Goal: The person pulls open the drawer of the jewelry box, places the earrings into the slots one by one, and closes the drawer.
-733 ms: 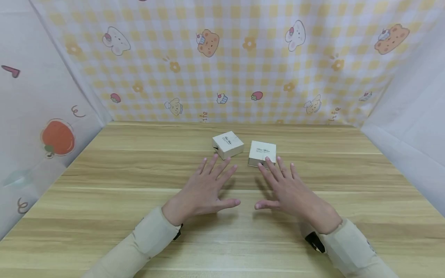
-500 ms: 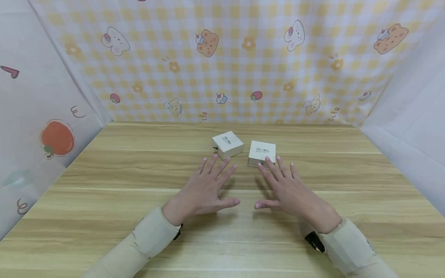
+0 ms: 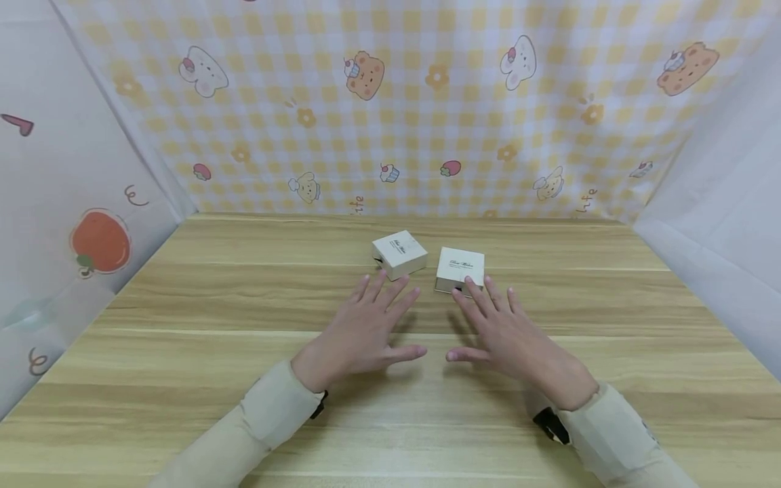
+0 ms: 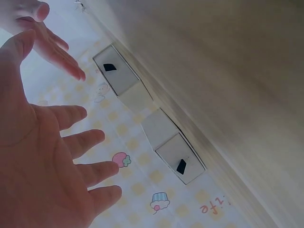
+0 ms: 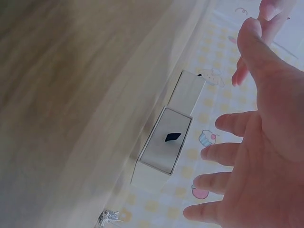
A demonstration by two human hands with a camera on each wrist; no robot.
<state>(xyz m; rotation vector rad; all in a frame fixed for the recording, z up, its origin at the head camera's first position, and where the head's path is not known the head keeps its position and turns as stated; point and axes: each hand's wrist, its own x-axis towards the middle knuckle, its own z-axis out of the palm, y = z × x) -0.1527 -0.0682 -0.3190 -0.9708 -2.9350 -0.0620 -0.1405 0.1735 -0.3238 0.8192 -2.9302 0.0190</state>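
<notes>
Two small white boxes with dark script lettering lie on the wooden table. The left box (image 3: 399, 253) is turned at an angle; the right box (image 3: 461, 267) sits nearly square to me. Each has a black pull tab; the right box's tab (image 5: 173, 137) faces the right wrist view. My left hand (image 3: 360, 332) hovers palm down, fingers spread, just short of the left box. My right hand (image 3: 512, 339) is likewise spread, its fingertips overlapping the right box's front edge in the head view; contact cannot be made out. Neither hand holds anything.
The wooden table (image 3: 213, 393) stretches to both sides and in front. A yellow checked curtain (image 3: 415, 122) hangs behind it, with white cloth (image 3: 61, 169) at the left side. A small silvery thing (image 5: 109, 217), unclear, shows low in the right wrist view.
My left hand has shifted slightly to the right, closer to the other hand. The right hand has barely moved, and both boxes lie where they were.
</notes>
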